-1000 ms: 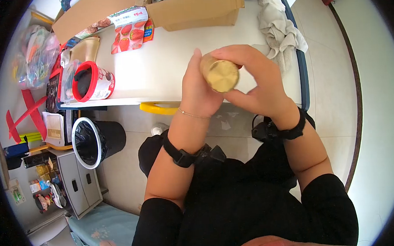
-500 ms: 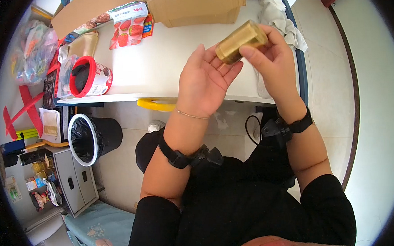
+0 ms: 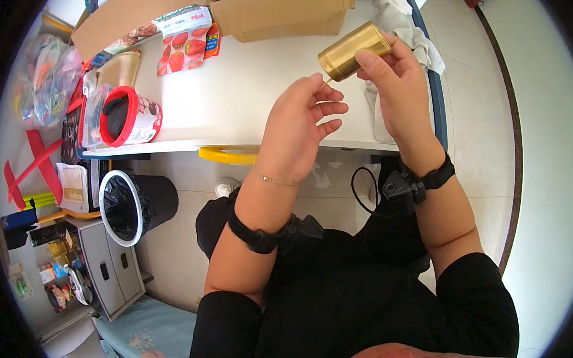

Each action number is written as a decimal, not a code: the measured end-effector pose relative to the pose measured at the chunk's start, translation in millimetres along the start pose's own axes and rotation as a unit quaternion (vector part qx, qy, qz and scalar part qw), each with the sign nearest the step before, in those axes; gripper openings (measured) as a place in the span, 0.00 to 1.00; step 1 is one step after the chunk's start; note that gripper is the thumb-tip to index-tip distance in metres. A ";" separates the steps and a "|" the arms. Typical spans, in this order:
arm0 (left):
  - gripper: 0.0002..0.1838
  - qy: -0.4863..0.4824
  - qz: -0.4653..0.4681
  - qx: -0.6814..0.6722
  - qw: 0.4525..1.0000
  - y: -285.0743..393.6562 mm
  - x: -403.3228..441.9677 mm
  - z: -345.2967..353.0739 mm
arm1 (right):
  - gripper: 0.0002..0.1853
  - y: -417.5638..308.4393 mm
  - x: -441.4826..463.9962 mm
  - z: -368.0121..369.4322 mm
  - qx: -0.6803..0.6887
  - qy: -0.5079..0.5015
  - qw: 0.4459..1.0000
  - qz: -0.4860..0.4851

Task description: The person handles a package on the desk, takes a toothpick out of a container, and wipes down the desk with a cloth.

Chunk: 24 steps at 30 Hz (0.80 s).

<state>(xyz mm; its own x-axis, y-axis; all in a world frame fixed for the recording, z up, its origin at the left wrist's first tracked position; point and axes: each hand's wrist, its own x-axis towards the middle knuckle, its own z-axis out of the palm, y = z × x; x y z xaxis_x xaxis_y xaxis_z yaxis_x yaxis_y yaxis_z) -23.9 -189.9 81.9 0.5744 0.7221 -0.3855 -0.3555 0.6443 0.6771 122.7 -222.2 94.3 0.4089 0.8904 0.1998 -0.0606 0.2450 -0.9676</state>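
My right hand (image 3: 402, 98) is closed around a small gold cylinder (image 3: 351, 52), which it holds tilted above the white table, one end pointing down and left. From that lower end a thin stick (image 3: 326, 83) sticks out. My left hand (image 3: 300, 126) pinches the stick between thumb and forefinger, its other fingers loosely curled. A strawberry-print pouch (image 3: 182, 47) lies beyond my hands at the left. The inside of the cylinder is hidden.
On the table (image 3: 243, 90) are a red-rimmed tub (image 3: 147, 120) at the left, a cardboard box (image 3: 281, 16) at the back and a crumpled cloth (image 3: 398, 21) at the right. A lined black bin (image 3: 160, 198) lies below the table edge.
The cylinder went from upright between both hands to tilted in my right hand, away from my left palm. My left hand, open half a second ago, has closed on the thin stick.
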 end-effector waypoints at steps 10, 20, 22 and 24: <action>0.06 0.017 0.048 0.023 0.998 5.5 -8.1 -1.4 | 0.13 -2.8 11.6 -12.7 0.079 0.050 0.996 0.008; 0.14 -0.454 0.096 -0.017 0.886 16.7 -39.6 -9.0 | 0.08 -0.6 14.2 -39.5 0.294 0.087 0.936 0.170; 0.13 -0.466 0.098 -0.013 0.879 14.6 -44.1 -7.3 | 0.08 0.4 11.4 -38.0 0.299 0.078 0.934 0.181; 0.12 -0.444 0.085 -0.016 0.892 12.3 -55.2 -1.4 | 0.08 2.5 9.5 -37.3 0.298 0.073 0.934 0.181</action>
<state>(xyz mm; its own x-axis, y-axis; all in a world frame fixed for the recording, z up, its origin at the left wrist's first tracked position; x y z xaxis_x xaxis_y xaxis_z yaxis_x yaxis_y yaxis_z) -61.0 -221.5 110.6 0.8628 0.3352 0.3785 -0.5056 0.5610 0.6555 160.4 -227.5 87.9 0.3811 0.9049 -0.1897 -0.6974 0.1466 -0.7015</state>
